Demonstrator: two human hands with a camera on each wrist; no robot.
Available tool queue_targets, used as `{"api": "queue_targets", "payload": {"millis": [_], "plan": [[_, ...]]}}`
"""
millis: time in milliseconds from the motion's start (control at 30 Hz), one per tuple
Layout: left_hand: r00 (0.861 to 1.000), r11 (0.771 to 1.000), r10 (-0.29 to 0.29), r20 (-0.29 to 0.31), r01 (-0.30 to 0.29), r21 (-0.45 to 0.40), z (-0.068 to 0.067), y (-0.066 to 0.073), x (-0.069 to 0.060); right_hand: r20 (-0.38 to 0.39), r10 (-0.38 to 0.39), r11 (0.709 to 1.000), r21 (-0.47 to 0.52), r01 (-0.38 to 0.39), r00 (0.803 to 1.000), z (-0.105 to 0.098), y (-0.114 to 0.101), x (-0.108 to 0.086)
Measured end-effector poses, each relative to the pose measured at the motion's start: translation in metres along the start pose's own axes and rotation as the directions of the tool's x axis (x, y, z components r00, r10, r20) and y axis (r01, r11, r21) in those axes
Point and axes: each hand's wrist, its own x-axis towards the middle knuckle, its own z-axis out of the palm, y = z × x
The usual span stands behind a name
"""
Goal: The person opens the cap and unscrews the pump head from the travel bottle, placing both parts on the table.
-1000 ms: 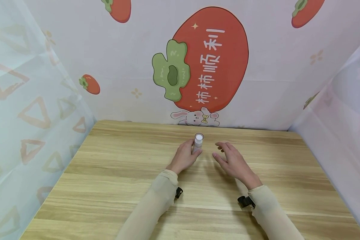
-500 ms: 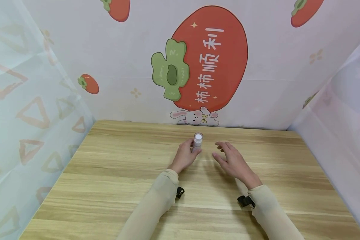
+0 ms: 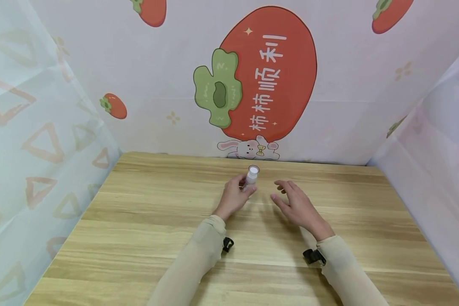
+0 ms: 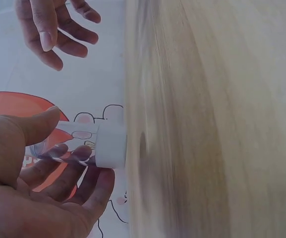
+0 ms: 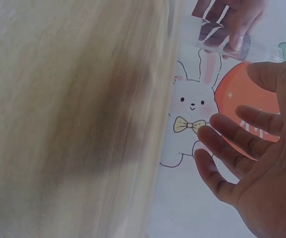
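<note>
My left hand [image 3: 232,197] grips a small clear bottle [image 3: 252,175] with white parts, thumb on the near side and fingers curled round the far side. In the head view its clear-rimmed top tilts slightly away. The left wrist view has the bottle's white end [image 4: 111,146] toward the table, but whether it touches the wood I cannot tell. To the right, my right hand [image 3: 300,208] hangs over the table with fingers apart and loosely bent, holding nothing. From the right wrist, the bottle [image 5: 266,51] appears beyond that hand, partly covered by left-hand fingers [image 5: 239,37].
A wood-grain table [image 3: 145,238] lies under both hands. Behind it rises a white cloth wall [image 3: 157,63] printed with a large persimmon and a rabbit. Patterned cloth [image 3: 42,178] also hangs at the left and right sides. Black straps [image 3: 313,256] sit at the wrists.
My left hand has shifted slightly away from me with the bottle, whose top now leans a little farther back and to the right. The right hand stays where it was.
</note>
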Motion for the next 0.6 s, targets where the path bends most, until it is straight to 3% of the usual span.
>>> {"api": "queue_targets", "payload": {"millis": [233,600], "plan": [[1.0,1.0,0.019,-0.023,-0.019,0.008,-0.006,0.006,-0.006,-0.001,0.002,1.0,0.013,-0.002,1.0,-0.001,-0.002,0.001],[0.994,0.992,0.106,-0.021,-0.104,0.078,-0.015,0.009,-0.011,-0.016,-0.029,0.999,0.032,0.03,0.999,-0.002,-0.005,0.002]]}}
